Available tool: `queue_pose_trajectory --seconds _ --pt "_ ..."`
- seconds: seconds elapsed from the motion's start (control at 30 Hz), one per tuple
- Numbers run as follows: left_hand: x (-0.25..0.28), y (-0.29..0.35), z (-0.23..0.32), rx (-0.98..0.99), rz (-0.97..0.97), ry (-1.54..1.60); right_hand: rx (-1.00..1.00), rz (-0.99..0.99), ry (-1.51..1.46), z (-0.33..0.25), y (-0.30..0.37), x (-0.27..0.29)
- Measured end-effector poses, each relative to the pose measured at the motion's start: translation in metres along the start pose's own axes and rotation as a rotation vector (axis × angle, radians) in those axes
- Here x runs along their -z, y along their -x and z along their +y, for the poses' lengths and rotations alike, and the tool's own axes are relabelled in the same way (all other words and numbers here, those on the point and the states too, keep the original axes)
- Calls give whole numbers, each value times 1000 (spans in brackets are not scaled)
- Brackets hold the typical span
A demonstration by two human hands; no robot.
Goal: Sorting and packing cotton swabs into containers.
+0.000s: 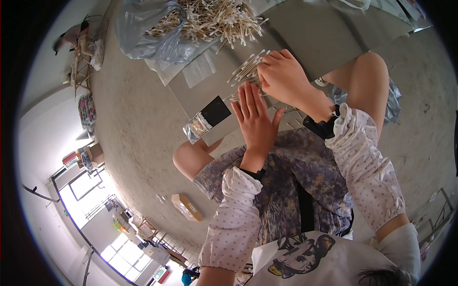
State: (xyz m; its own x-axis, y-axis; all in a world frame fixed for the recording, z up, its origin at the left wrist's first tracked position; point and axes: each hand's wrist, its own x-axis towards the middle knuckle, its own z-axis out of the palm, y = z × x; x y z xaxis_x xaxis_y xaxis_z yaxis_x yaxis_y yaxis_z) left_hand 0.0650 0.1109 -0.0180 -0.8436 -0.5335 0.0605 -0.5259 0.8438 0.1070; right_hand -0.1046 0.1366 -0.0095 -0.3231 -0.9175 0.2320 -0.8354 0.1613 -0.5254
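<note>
The left hand [256, 121] lies flat, fingers straight and nearly together, thumb apart, its tips at the near edge of the loose cotton swabs [244, 70], which slant away rightward on the table [298, 31] beside the curled right hand [285, 77], whose grip I cannot tell, before a larger swab heap [214, 21].

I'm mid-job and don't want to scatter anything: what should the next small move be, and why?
Probably nudge the loose cotton swabs into line with the left hand: their ends look uneven, that hand is spread flat beside them, and the right hand is curled close by.
</note>
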Motion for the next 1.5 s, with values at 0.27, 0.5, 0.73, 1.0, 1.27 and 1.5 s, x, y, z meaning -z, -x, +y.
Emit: queue_pose_trajectory --seconds 0.27,0.5,0.73,1.0,1.27,1.5 --pt "-1 0 1 -7 -5 -29 -33 -22 12 -1 1 0" --pt "1 -1 2 10 -17 -18 1 51 -54 9 4 4" --pt "2 6 8 58 -49 31 6 6 -63 12 -1 5" --pt "4 6 8 57 -61 46 110 79 -34 10 -1 0" --pt "1 6 8 51 -42 37 153 62 -56 14 -3 1" --pt "0 7 9 55 -45 42 226 59 22 13 -5 5"
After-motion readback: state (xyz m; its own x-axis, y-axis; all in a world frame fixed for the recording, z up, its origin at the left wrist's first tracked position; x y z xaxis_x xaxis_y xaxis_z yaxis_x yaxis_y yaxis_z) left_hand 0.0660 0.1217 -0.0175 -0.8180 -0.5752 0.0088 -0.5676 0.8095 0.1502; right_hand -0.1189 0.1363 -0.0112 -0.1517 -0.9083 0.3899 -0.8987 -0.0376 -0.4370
